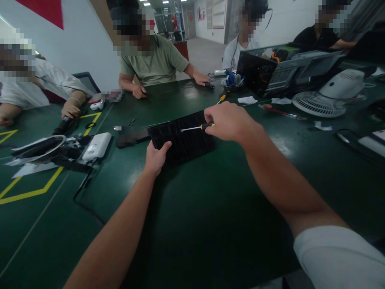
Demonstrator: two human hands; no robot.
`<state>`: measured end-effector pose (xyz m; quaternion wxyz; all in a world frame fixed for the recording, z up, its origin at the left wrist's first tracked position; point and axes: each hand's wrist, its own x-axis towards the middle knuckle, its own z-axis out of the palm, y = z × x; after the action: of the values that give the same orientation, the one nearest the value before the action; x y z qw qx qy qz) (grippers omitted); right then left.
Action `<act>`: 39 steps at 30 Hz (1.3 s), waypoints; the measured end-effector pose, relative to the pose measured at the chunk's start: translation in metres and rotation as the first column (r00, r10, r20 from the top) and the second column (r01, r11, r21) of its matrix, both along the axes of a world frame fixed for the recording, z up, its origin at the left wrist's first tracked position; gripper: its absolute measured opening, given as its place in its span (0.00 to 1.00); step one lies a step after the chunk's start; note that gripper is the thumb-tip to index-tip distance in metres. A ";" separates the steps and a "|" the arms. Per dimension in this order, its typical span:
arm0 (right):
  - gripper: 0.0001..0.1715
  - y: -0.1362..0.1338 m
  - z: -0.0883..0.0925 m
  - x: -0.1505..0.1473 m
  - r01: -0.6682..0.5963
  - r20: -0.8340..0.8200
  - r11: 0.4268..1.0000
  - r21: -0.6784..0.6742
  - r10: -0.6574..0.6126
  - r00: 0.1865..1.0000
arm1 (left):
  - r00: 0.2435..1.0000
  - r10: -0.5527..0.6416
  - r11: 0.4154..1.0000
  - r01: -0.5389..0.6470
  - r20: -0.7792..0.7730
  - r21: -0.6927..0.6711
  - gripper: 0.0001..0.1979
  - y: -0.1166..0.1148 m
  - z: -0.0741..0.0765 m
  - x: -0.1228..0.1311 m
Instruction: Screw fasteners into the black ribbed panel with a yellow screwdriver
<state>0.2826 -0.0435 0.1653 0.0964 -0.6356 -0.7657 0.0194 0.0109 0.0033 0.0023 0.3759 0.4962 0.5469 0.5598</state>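
Observation:
My left hand [157, 155] grips the near left corner of a flat black panel [183, 146], its thumb resting on top. The panel is tilted above the green table, and its surface is too dark to make out in detail. Over the panel's right part, my right hand [230, 120] is closed around the yellow and black handle of a screwdriver [195, 128]. The metal shaft points left, its tip at the middle of the panel; whether it touches cannot be told. Behind my left hand, a dark flat piece [130, 136] lies beside the panel.
On the green table [216, 224], a white box [98, 146] with a black cable lies left. A second screwdriver [222, 97], a red pen-like item [282, 112], a white fan [331, 92] and an opened computer case [294, 72] lie right. Several people sit opposite; one person's hand [202, 78] rests there.

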 end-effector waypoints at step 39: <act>0.14 -0.005 -0.021 -0.051 -0.122 -0.082 0.992 0.008 0.122 0.989 | 0.982 0.179 0.979 -0.172 0.058 -0.106 0.18 -0.004 0.011 -0.054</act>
<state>0.2316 -0.0481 0.1441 0.1272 -0.5860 -0.7987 0.0502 -0.0427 -0.0002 0.0129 0.3677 0.4072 0.6031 0.5790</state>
